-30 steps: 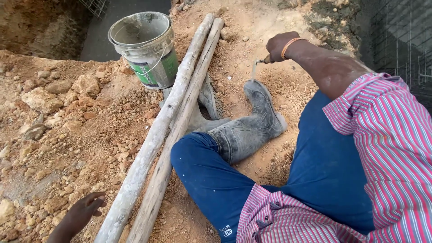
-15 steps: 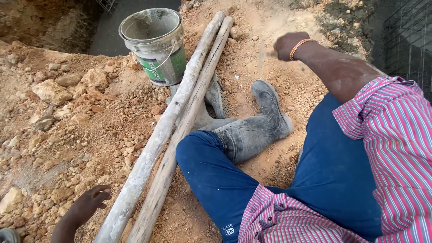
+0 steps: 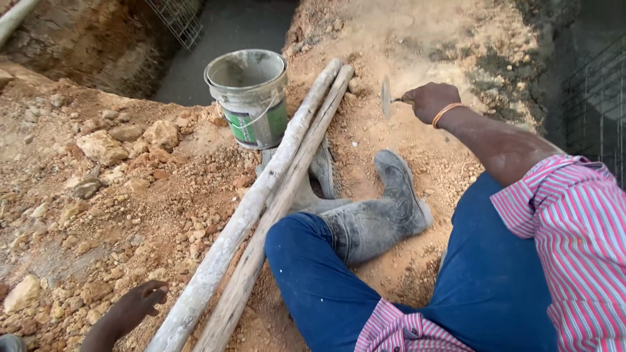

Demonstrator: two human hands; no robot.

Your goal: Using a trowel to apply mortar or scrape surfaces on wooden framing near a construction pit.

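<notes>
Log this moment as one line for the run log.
right hand: grips trowel above soil | left hand: empty, by poles | bucket: upright

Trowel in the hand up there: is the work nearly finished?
Hard to say. Done: the trench behind the bucket shows a smooth grey floor with wire mesh at its edge. In hand: the right hand has its grip closed on a small trowel above the dirt; the left hand rests open beside two poles. Left: the bucket looks empty, and loose stony soil lies about.
</notes>
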